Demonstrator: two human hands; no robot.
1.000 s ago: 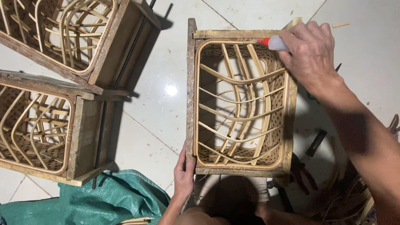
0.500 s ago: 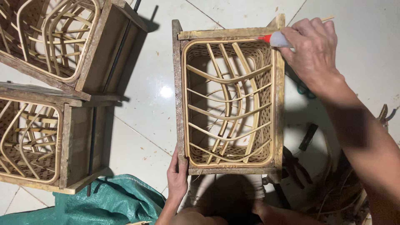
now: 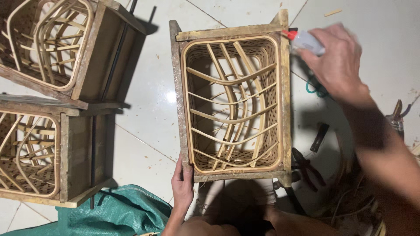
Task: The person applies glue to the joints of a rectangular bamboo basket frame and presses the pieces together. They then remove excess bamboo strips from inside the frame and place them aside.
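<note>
A wooden-framed box with a curved rattan lattice (image 3: 232, 105) stands on the white tile floor in front of me. My left hand (image 3: 183, 185) grips its near left corner. My right hand (image 3: 337, 65) is blurred and holds a small clear bottle with a red nozzle (image 3: 302, 40), whose tip touches the frame's far right corner.
Two similar rattan frames lie at the left, one at the top (image 3: 57, 43) and one lower (image 3: 48, 153). A green woven sack (image 3: 113, 214) lies at the bottom left. Pliers (image 3: 306, 166), a dark tool (image 3: 320, 136) and cane scraps (image 3: 354, 205) sit on the floor at the right.
My view has shifted, so the frame sits further left in it. My right hand with the bottle has stayed at the far right corner, and my left hand keeps its grip.
</note>
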